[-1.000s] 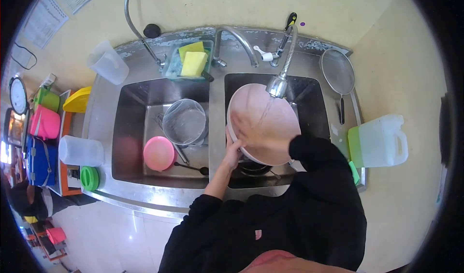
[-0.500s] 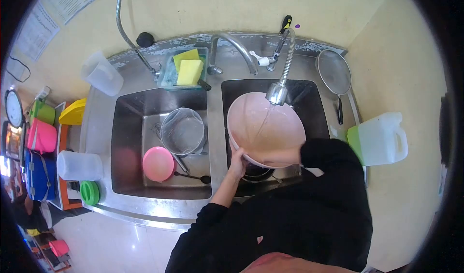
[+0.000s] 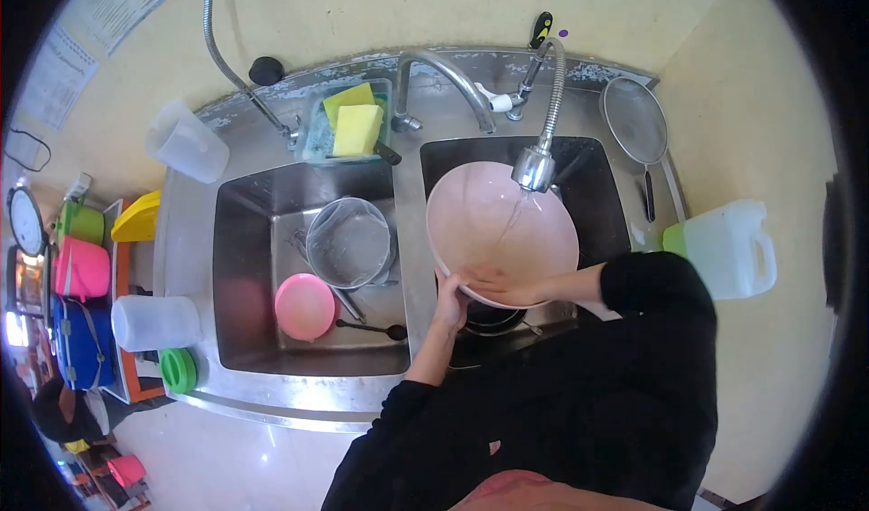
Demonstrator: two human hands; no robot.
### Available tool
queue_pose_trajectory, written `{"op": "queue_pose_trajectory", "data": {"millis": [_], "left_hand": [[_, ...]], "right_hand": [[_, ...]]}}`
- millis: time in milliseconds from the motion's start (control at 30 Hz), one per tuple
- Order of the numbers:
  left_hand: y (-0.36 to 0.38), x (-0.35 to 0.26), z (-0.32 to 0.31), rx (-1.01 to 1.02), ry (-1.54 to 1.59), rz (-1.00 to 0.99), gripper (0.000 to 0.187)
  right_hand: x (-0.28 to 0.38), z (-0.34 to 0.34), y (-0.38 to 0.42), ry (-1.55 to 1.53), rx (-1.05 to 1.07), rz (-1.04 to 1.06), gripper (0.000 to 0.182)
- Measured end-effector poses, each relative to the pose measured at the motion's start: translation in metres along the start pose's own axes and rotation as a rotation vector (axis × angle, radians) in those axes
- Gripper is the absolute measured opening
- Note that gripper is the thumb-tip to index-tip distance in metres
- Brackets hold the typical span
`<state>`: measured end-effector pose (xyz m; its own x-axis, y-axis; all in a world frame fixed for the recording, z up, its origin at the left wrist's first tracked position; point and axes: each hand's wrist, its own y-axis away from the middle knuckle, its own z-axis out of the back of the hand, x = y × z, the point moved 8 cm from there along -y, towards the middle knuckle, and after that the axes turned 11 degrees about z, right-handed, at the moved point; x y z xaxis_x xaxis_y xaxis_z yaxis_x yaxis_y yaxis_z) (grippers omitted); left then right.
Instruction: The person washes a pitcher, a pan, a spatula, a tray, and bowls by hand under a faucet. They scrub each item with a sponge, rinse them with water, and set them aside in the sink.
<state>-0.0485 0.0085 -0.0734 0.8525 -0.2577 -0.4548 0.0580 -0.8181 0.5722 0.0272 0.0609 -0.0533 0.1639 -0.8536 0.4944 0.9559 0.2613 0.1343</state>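
A large pink bowl [image 3: 498, 208] is tilted over the right sink basin [image 3: 602, 230], under a flexible faucet [image 3: 534, 168] that runs a thin stream of water into it. My left hand [image 3: 451, 303] grips the bowl's near-left rim from outside. Inside the bowl, my right hand [image 3: 498, 285] lies flat against the near wall with its fingers spread, slightly blurred. Beneath the bowl, a dark pan [image 3: 493, 321] is partly hidden.
The left basin holds a clear round container [image 3: 348, 244], a pink dish [image 3: 305, 307] and a black spoon [image 3: 396, 332]. Sponges [image 3: 358, 130] sit in a tray behind. A strainer [image 3: 634, 122] and a jug [image 3: 729, 250] are at the right.
My right hand has moved left along the inside of the bowl, and its fingers now show more clearly. My left hand still holds the rim. The whole view has shifted slightly.
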Motion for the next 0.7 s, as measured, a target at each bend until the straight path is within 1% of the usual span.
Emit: {"op": "queue_pose_trajectory", "data": {"millis": [33, 67, 100, 133, 167, 233, 267, 333, 400, 433, 467, 500, 533, 567, 600, 667, 700], "left_hand": [[0.003, -0.003, 0.001, -0.057, 0.045, -0.029, 0.055], [0.002, -0.002, -0.002, -0.059, 0.023, -0.042, 0.056], [0.003, 0.001, -0.004, -0.062, -0.004, -0.048, 0.057], [0.002, 0.002, -0.008, -0.061, -0.032, -0.059, 0.058], [0.001, 0.004, -0.012, -0.036, -0.050, -0.045, 0.059], [-0.001, 0.011, -0.019, 0.012, -0.082, -0.018, 0.061], [0.000, 0.009, -0.027, 0.040, -0.077, -0.015, 0.065], [0.006, 0.002, -0.038, 0.083, -0.067, -0.002, 0.083], [0.003, -0.001, -0.034, 0.016, -0.047, -0.017, 0.064], [0.002, -0.002, -0.031, -0.016, -0.033, -0.029, 0.058], [0.001, -0.001, -0.026, -0.016, -0.028, -0.039, 0.059], [-0.003, 0.000, -0.017, -0.015, -0.024, -0.054, 0.060], [-0.002, -0.005, -0.015, -0.014, -0.025, -0.066, 0.061], [0.001, -0.002, -0.013, -0.031, -0.042, -0.030, 0.060], [0.006, -0.001, -0.017, -0.042, -0.046, -0.042, 0.057], [0.013, -0.001, -0.026, -0.061, -0.063, -0.075, 0.053], [0.017, -0.006, -0.035, -0.067, -0.059, -0.072, 0.051]], "right_hand": [[-0.012, 0.003, 0.014, -0.067, 0.089, -0.079, 0.060], [-0.037, 0.012, 0.033, -0.034, 0.135, -0.266, 0.059], [-0.076, 0.020, 0.054, 0.088, 0.054, -0.530, 0.058], [-0.111, 0.030, 0.073, 0.213, -0.133, -0.749, 0.056], [-0.121, 0.033, 0.056, 0.172, -0.104, -0.720, 0.057], [-0.135, 0.036, 0.020, 0.223, -0.274, -0.658, 0.058], [-0.127, 0.030, 0.004, 0.225, -0.299, -0.598, 0.058], [-0.091, 0.015, -0.020, 0.174, -0.294, -0.408, 0.060], [-0.036, 0.003, -0.010, 0.052, -0.157, -0.152, 0.061], [-0.014, 0.003, 0.003, -0.022, -0.070, -0.047, 0.062], [-0.006, 0.003, 0.020, -0.114, 0.025, -0.003, 0.063], [-0.008, 0.004, 0.037, -0.199, 0.131, -0.048, 0.063], [-0.026, 0.009, 0.057, -0.209, 0.207, -0.195, 0.064], [-0.055, 0.020, 0.070, -0.001, 0.214, -0.436, 0.065], [-0.082, 0.031, 0.088, 0.183, 0.253, -0.685, 0.065], [-0.151, 0.028, 0.059, 0.305, -0.162, -0.716, 0.069], [-0.158, 0.031, 0.034, 0.300, -0.278, -0.703, 0.069]]}}
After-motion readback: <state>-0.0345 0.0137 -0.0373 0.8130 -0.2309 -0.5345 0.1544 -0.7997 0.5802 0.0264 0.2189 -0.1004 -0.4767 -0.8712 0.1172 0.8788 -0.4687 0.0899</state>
